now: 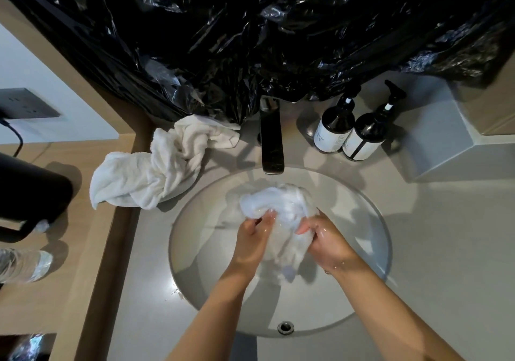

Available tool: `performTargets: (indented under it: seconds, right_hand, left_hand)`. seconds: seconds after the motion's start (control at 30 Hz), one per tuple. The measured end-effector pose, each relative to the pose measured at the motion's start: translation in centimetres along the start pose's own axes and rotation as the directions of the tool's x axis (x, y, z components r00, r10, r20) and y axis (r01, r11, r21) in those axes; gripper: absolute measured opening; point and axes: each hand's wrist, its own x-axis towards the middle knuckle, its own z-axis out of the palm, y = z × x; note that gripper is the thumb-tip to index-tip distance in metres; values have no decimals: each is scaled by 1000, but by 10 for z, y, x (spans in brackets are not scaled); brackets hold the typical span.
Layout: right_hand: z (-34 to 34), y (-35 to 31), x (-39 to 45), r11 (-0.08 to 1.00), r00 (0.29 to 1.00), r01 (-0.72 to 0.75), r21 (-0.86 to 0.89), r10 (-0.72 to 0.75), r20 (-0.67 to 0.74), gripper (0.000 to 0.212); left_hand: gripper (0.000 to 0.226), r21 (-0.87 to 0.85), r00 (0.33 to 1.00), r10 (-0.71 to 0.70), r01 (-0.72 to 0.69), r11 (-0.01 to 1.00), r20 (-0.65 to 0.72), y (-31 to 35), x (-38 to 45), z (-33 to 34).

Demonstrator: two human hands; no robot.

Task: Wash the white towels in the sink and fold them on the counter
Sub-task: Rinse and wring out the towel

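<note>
A wet white towel (281,207) is bunched up inside the round sink (195,249), just below the black faucet (271,140). My left hand (255,238) grips its left side and my right hand (324,239) grips its right side; both hands are wet. Part of the towel hangs down between my hands. More white towels (156,165) lie crumpled in a heap on the grey counter (432,249), left of the faucet, one edge reaching over the sink rim.
Two dark pump bottles (352,135) with white labels stand on the counter right of the faucet. Black plastic sheeting (250,40) covers the wall behind. A wooden ledge at the left holds a clear plastic bottle (22,264) and a black object (30,193).
</note>
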Motion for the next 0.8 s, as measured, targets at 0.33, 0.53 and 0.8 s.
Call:
performTargets:
  seconds: [0.33, 0.53, 0.8]
  right_hand:
    - [-32, 16, -15, 967, 950, -235, -100, 206, -235, 33]
    - [-22, 36, 1, 784, 883, -341, -519, 78, -463, 20]
    - [-5, 34, 3, 878, 896, -81, -472, -143, -419, 7]
  left_hand:
    - [40, 225, 989, 148, -148, 963, 15, 19, 31, -9]
    - [42, 349, 977, 190, -147, 926, -92, 8, 47, -37]
    - [37, 701, 975, -46, 187, 688, -216, -34, 39, -70]
